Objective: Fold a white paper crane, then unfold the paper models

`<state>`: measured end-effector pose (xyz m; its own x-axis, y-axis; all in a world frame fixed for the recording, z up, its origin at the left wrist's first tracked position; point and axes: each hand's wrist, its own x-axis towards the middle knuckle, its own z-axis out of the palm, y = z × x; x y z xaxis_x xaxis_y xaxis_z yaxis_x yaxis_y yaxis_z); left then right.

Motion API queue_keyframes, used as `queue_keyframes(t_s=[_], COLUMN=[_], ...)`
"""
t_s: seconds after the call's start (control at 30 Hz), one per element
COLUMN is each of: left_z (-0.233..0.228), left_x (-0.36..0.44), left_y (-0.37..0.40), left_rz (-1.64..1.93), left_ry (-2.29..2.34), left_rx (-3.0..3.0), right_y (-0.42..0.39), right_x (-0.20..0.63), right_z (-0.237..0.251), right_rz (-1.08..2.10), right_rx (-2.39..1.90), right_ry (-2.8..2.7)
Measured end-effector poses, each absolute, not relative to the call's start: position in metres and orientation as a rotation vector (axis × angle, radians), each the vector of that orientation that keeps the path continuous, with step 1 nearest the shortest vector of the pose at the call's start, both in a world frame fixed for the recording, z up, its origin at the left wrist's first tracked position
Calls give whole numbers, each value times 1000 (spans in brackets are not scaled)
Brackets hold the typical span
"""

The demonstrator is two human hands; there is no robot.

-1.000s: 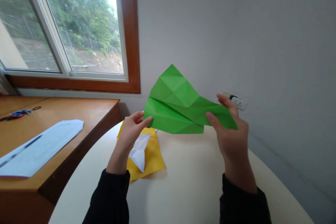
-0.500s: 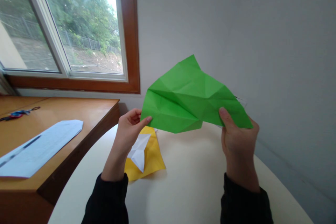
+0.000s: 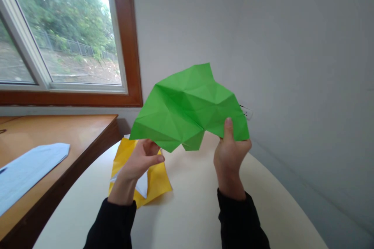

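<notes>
A creased sheet of green paper (image 3: 189,103) is held up above the round white table, its lower edge zigzagging along the folds. My right hand (image 3: 230,159) pinches its lower right corner, thumb on the near face and fingers behind. Just below the sheet's lower left edge, my left hand (image 3: 137,165) is open, its thumb apart from the curled fingers. Whether those fingertips touch the back of the paper is hidden. Beneath my left hand lies a yellow sheet (image 3: 159,181) with a folded white paper (image 3: 142,185) on it, partly covered by my wrist.
The round white table (image 3: 187,210) curves away on both sides. To the left stands a wooden desk (image 3: 87,128) with a folded pale paper (image 3: 35,167) on it. A wood-framed window (image 3: 70,39) is behind the desk, and a wall socket (image 3: 247,113) shows right of the green sheet.
My left thumb has come off the green paper and the hand has dropped below its edge. The sheet's left side has spread outward. The view has turned right; my right hand keeps its pinch.
</notes>
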<state>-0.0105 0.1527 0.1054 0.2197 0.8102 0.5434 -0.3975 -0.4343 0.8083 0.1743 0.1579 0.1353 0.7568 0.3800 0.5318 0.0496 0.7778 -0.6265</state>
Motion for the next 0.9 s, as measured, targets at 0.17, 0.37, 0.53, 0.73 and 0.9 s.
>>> queue_keyframes(t_s=[0.17, 0.37, 0.53, 0.73, 0.9], left_z=[111, 120, 113, 116, 116], left_x=[12, 10, -4, -16, -28], left_y=[145, 143, 153, 155, 157], left_rz=[1551, 1724, 1872, 2063, 2133], left_ry=[582, 628, 727, 879, 1109], left_rx=[1293, 1202, 1266, 1361, 1339], right_y=[155, 151, 152, 157, 168], right_x=[164, 162, 168, 179, 192], right_z=[133, 135, 136, 136, 132], right_rz=[154, 68, 35, 36, 177], right_rx=[-737, -770, -774, -723, -642], right_ry=[-734, -755, -743, -691, -675])
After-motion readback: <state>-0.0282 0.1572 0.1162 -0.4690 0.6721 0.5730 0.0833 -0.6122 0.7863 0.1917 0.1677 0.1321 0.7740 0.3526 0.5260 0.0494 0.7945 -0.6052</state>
